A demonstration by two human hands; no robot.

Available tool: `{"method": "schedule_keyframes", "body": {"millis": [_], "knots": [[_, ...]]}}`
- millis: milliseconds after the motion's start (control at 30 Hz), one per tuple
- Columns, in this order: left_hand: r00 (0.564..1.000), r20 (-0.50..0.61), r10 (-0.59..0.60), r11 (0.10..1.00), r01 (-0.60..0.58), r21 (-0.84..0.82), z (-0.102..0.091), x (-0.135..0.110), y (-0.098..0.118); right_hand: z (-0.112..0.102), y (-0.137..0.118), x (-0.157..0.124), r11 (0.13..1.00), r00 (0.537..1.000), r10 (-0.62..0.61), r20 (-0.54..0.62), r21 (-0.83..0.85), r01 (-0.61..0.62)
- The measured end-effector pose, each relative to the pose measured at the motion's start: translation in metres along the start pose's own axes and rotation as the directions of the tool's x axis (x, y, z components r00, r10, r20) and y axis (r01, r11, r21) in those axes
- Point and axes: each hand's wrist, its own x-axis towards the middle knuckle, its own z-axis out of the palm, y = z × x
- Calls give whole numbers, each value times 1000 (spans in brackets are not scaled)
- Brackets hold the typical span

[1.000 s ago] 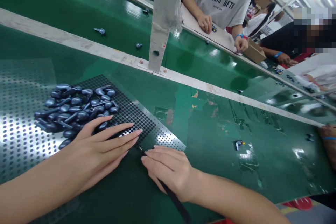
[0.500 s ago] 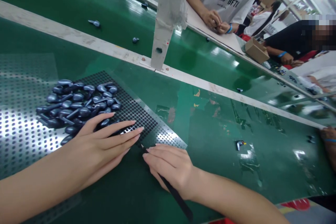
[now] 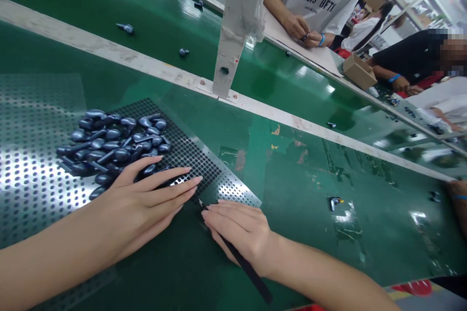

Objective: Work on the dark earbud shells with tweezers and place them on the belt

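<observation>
My left hand (image 3: 144, 206) lies at the front edge of a pile of glossy dark-blue earbuds (image 3: 113, 146), its fingers stretched out and slightly apart. A few earbuds are partly covered by it; what is under the palm is hidden. Both pile and fingertips are over a perforated sheet (image 3: 233, 189) with a dotted pattern. My right hand (image 3: 239, 233) is closed around dark, slim tweezers (image 3: 251, 274). Their pointed metal tip aims toward the left fingertips, with no earbud seen in it.
A metal post (image 3: 233, 34) stands on the pale divider rail (image 3: 292, 119). Beyond it, single earbuds (image 3: 126, 28) lie on a green belt (image 3: 164, 24). One earbud (image 3: 333, 203) with a yellow spot lies to the right. Co-workers sit opposite, near a cardboard box (image 3: 359, 72).
Earbuds on the far belt have shifted slightly left. The rest of the view has slid a little to the right. Both hands keep nearly the same pose.
</observation>
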Motion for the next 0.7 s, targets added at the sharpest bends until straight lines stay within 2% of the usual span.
{"method": "schedule_keyframes", "body": {"millis": [67,133,400,500,700], "knots": [[991,-31,131,986,-127,109,-4,6,2,1,0,1,1000,1000,-2,-7,0,2],[979,-68,191,968,-176,177,-5,9,3,1,1,2,1000,1000,-3,-9,4,3],[970,-58,236,939,-212,271,-4,9,2,2,-1,7,996,996,84,-17,-21,-85],[964,-52,262,930,-237,280,-6,14,4,0,-3,7,992,991,129,-34,17,-128],[973,-49,224,939,-202,277,-7,16,9,-15,-4,14,964,975,224,11,148,-223]]}}
